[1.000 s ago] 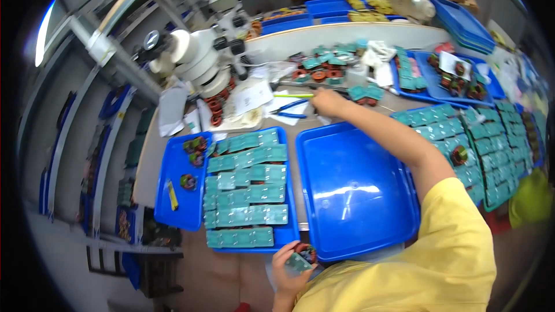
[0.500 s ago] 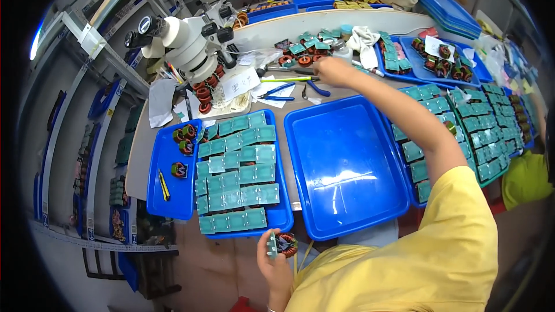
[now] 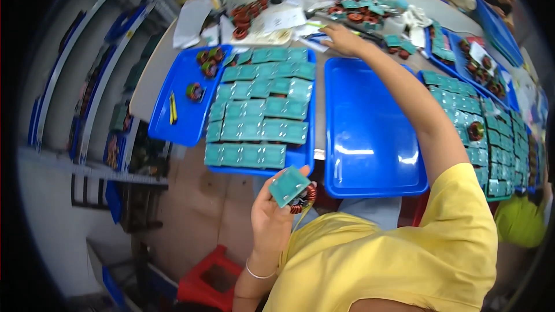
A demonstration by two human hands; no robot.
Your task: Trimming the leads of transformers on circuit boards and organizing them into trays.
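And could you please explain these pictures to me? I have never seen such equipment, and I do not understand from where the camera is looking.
There is no robot here: these are a person's bare hands, seen from a camera worn on the head and looking down. Its fisheye lens bends straight edges. The left hand holds a small teal board with a wire-wound ring. The right hand reaches across the table, near white papers; whether it grips something, I cannot tell. Blue trays lie there: one carries rows of teal boards; the leftmost has a yellow tool and several coils.
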